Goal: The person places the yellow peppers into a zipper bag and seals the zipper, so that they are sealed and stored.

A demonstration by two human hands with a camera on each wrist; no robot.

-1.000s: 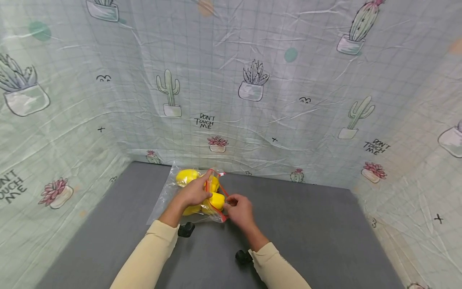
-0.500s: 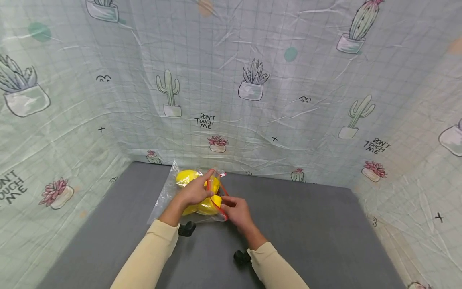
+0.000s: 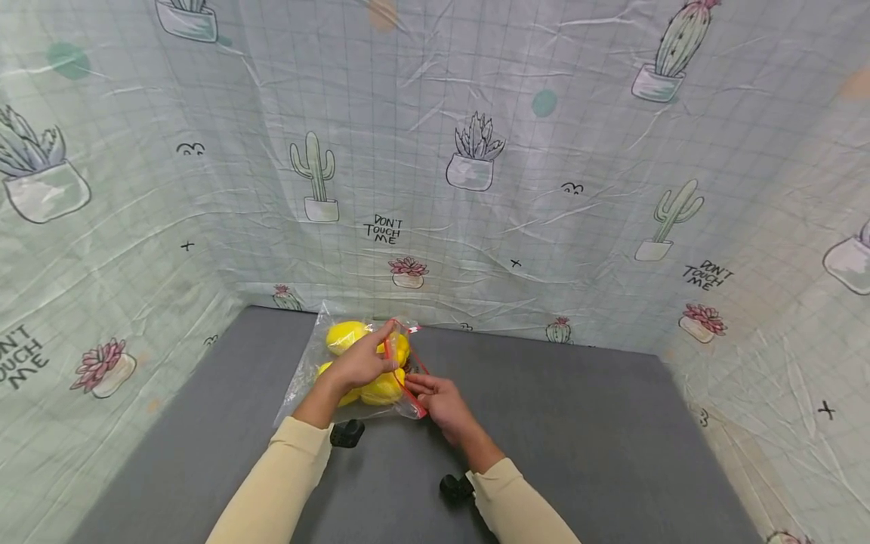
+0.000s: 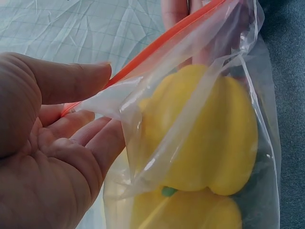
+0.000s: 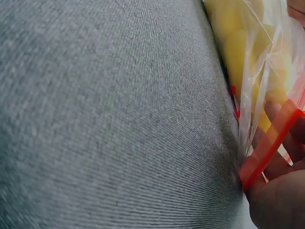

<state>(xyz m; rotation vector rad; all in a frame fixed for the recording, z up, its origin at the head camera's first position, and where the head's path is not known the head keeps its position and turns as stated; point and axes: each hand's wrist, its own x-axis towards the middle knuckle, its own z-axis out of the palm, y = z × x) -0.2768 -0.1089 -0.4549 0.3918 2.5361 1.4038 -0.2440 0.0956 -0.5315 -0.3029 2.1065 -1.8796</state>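
A clear plastic zip bag [image 3: 306, 385] with a red-edged mouth lies on the grey surface, holding several yellow bell peppers [image 4: 205, 129]. My left hand [image 3: 360, 366] pinches the red edge [image 4: 167, 38] between thumb and fingers, keeping the mouth apart. At the mouth's right side, my right hand [image 3: 442, 404] reaches its extended fingers inside, up against the nearest pepper. Through the plastic in the right wrist view, fingers of the right hand [image 5: 281, 200] show behind the red strip. A green stem [image 4: 168, 191] is visible between two peppers.
The grey padded surface [image 3: 578, 423] stretches to both sides and toward me. A cactus-print curtain [image 3: 516, 227] stands close behind the bag and along both sides. Black wrist-camera mounts [image 3: 348, 434] hang beneath both forearms.
The yellow bell pepper at the bag's mouth has moved left into the bag, pushed by my right hand. The right fingers have straightened. My left hand keeps its grip on the edge.
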